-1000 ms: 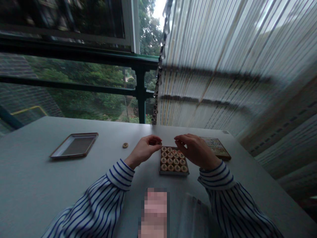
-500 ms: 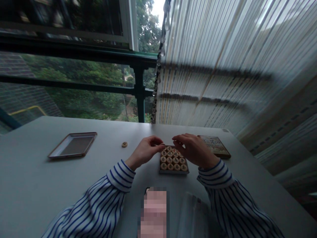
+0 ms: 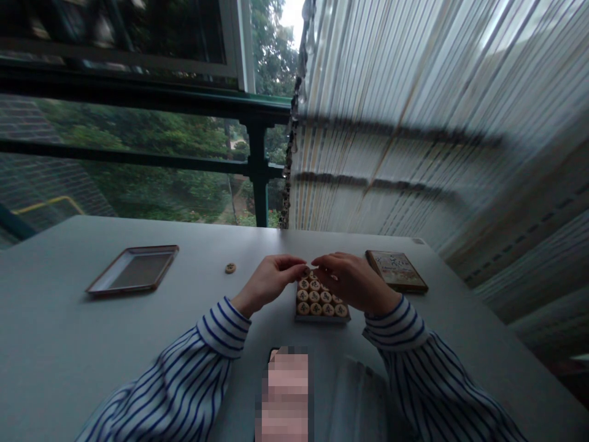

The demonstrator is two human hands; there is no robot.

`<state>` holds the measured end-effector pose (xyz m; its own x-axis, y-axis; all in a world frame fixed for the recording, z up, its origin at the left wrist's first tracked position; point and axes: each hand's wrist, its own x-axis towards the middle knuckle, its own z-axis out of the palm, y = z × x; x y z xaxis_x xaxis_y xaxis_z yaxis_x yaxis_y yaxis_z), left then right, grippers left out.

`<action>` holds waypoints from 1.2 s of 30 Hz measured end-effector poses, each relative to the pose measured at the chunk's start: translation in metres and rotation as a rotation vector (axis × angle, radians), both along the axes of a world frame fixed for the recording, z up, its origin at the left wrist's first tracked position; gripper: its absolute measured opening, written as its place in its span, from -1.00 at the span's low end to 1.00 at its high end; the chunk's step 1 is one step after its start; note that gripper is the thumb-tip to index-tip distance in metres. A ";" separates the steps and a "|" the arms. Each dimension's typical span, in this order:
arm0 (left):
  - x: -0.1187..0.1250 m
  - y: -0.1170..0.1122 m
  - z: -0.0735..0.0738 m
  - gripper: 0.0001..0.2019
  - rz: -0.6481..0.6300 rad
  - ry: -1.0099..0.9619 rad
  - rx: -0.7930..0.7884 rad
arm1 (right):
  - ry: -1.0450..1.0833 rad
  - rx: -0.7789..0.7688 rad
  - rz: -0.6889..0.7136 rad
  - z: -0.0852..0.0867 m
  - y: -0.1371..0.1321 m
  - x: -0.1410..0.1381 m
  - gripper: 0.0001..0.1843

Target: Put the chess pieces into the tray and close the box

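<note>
Evidently, both your hands are raised over the far part of a small open box point(image 3: 322, 318) on the white table point(image 3: 55, 344), with their fingertips close to each other. Your left hand point(image 3: 267, 280) reaches in from the left, thumb and fingers drawn near the box's far left corner; you may have a piece between them, but I cannot tell whether the grip is closed on anything. Your right hand point(image 3: 356, 282) arches over the far right part of the box with the fingers bent, hiding some of what lies beneath; its grip cannot be read either.

Inside the box, round wooden pieces point(image 3: 315, 309) with dark characters sit in rows, four across in the nearest one. One loose piece point(image 3: 230, 268) lies flat on the table, to the left of your left hand and well apart from the box. Farther left is a shallow tray point(image 3: 147, 273) with a brown rim. Beyond your right hand, to its right, lies a flat picture box point(image 3: 399, 271). Nearer you, between your striped sleeves point(image 3: 221, 328), a pixelated patch hides part of the view, just beside some clear plastic point(image 3: 361, 399).
</note>
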<state>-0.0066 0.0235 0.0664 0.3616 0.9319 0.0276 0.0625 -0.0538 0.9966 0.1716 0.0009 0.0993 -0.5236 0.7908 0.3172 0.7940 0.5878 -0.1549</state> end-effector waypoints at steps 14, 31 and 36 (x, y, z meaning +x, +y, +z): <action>0.001 0.000 -0.001 -0.66 -0.060 -0.018 -0.012 | 0.029 -0.077 0.033 -0.002 0.001 -0.001 -0.78; 0.000 -0.001 0.002 -0.71 -0.100 -0.066 -0.051 | 0.045 -0.042 0.022 -0.008 0.003 -0.001 -0.73; 0.001 -0.002 0.003 -0.71 -0.038 -0.053 -0.060 | 0.069 -0.052 0.030 -0.009 0.005 -0.002 -0.75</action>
<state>-0.0059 0.0214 0.0696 0.3958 0.9183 -0.0075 0.0087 0.0045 1.0000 0.1696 0.0054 0.0902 -0.5255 0.7914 0.3124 0.7624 0.6010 -0.2400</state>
